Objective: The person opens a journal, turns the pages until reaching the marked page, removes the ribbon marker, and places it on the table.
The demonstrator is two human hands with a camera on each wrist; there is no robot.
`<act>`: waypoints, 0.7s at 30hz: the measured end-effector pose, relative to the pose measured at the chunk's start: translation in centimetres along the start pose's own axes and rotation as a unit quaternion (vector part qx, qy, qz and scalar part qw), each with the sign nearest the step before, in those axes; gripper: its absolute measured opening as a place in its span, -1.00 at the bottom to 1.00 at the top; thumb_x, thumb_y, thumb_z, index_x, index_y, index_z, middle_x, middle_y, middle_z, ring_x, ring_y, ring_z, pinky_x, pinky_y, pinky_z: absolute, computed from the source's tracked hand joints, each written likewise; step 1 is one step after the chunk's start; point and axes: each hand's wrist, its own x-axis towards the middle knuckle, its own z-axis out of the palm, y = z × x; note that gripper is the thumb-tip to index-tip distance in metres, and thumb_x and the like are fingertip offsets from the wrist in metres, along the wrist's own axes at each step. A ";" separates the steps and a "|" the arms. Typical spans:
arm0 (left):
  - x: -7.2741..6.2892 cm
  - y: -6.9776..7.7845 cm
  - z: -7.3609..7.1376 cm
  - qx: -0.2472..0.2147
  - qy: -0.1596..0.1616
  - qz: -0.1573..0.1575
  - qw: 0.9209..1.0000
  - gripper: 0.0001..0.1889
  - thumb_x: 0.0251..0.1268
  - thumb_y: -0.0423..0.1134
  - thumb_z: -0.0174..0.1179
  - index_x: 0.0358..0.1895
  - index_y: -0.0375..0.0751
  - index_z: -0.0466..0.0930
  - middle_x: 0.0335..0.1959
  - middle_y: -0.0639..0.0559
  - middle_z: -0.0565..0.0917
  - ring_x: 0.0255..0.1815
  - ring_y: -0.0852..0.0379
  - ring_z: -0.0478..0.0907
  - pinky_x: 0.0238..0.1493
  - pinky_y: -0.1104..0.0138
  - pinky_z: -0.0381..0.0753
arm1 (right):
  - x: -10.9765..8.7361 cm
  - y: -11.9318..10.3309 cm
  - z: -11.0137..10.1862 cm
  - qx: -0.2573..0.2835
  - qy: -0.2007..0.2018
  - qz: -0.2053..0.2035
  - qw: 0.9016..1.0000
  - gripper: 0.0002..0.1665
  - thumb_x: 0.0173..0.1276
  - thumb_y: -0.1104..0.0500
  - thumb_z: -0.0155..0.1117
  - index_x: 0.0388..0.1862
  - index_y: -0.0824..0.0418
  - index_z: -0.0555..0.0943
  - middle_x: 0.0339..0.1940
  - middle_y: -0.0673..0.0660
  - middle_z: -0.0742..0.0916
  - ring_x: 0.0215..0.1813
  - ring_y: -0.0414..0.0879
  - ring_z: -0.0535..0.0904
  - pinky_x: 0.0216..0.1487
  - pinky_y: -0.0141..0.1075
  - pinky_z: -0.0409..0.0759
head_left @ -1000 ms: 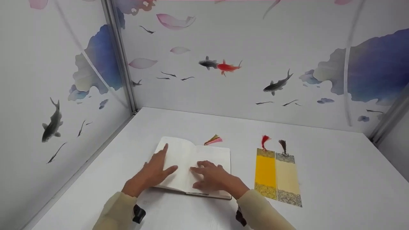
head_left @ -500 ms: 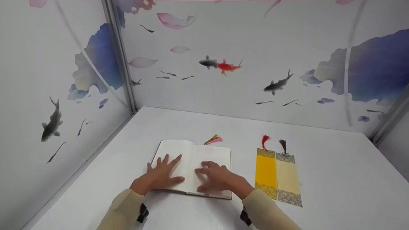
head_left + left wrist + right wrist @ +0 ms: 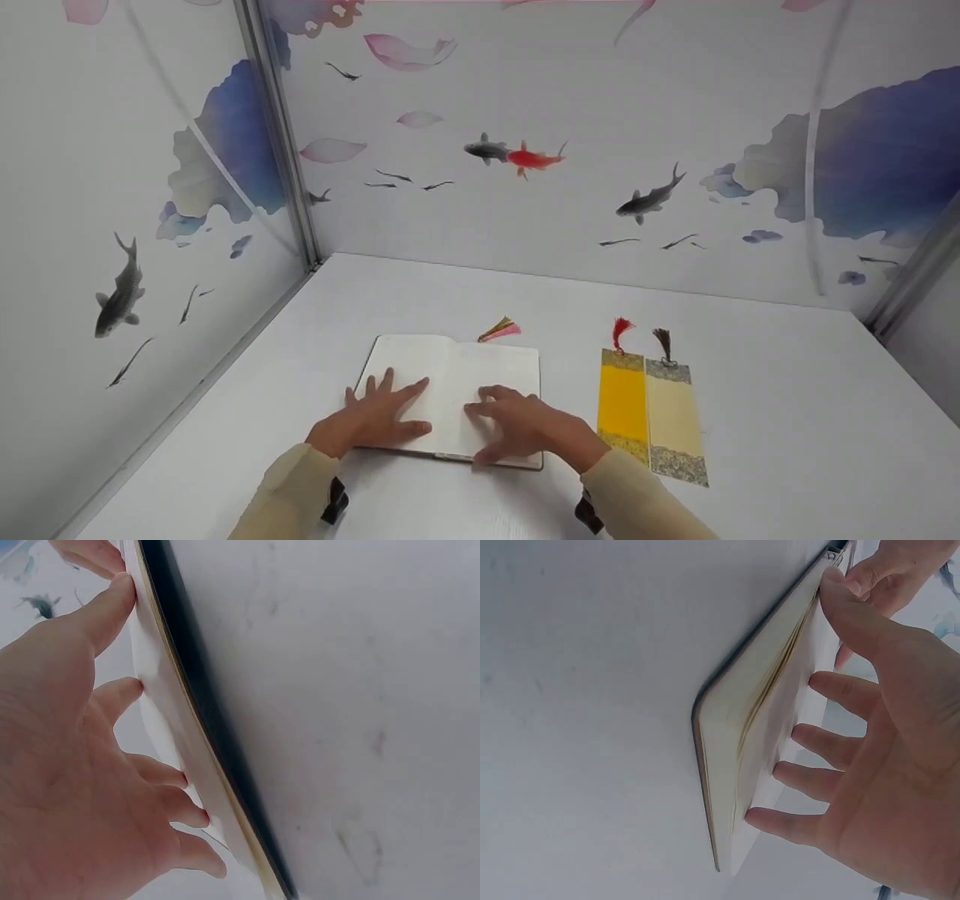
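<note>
A notebook (image 3: 466, 367) with blank white pages and a dark cover lies spread out on the white table. My left hand (image 3: 375, 416) rests on its left page, fingers spread and straight. On the right page my right hand (image 3: 521, 424) presses with its fingertips, the thumb at the near edge. In the left wrist view, the left hand's fingertips touch the page along the notebook's edge (image 3: 199, 720). The right wrist view shows the right hand (image 3: 900, 750) with its fingers spread, tips on the page, and the notebook's page block (image 3: 742, 720) side-on.
Two bookmarks lie to the right: a yellow one (image 3: 622, 397) with a red tassel (image 3: 621, 334) and a cream one (image 3: 673, 412) with a dark tassel (image 3: 662, 345). Pink and olive tassels (image 3: 501, 330) stick out past the notebook's far edge. Fish-printed walls (image 3: 525, 217) enclose the table.
My left hand has come back from the upper left page toward the near edge, its fingers spreading. My right hand has slid slightly right and nearer, its thumb reaching the notebook's near edge.
</note>
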 end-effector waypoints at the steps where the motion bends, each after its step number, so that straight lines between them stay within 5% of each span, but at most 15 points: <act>1: 0.0 0.0 0.0 -0.001 -0.002 -0.001 1.000 -0.16 0.32 0.38 0.09 0.59 0.19 0.11 0.61 -0.46 -0.09 0.60 -0.57 -0.21 0.41 -0.51 -0.24 | -0.1 0.0 0.0 -0.003 -0.001 -0.003 1.000 -0.09 0.17 -0.20 0.51 0.48 -0.06 0.43 0.58 0.14 0.35 0.56 0.16 0.28 0.48 0.31 0.22; 15: -0.2 -0.1 0.3 -0.014 -0.016 0.011 1.000 -0.14 0.33 0.38 0.07 0.59 0.09 0.11 0.60 -0.50 -0.10 0.59 -0.59 -0.24 0.46 -0.44 -0.16 | -1.2 0.7 -0.4 -0.008 -0.050 0.009 0.999 -0.06 0.15 -0.13 0.55 0.51 -0.18 0.37 0.63 0.05 0.30 0.61 0.10 0.21 0.53 0.20 0.22; 21: -0.1 -0.3 0.0 -0.015 -0.025 0.014 0.999 -0.13 0.34 0.40 0.04 0.60 0.09 0.09 0.60 -0.52 -0.13 0.59 -0.59 -0.27 0.47 -0.43 -0.20 | -1.3 1.3 -1.6 0.012 -0.063 -0.013 0.998 -0.31 0.32 -0.07 0.42 0.42 -0.07 0.49 0.58 0.06 0.39 0.58 0.05 0.28 0.55 0.08 0.25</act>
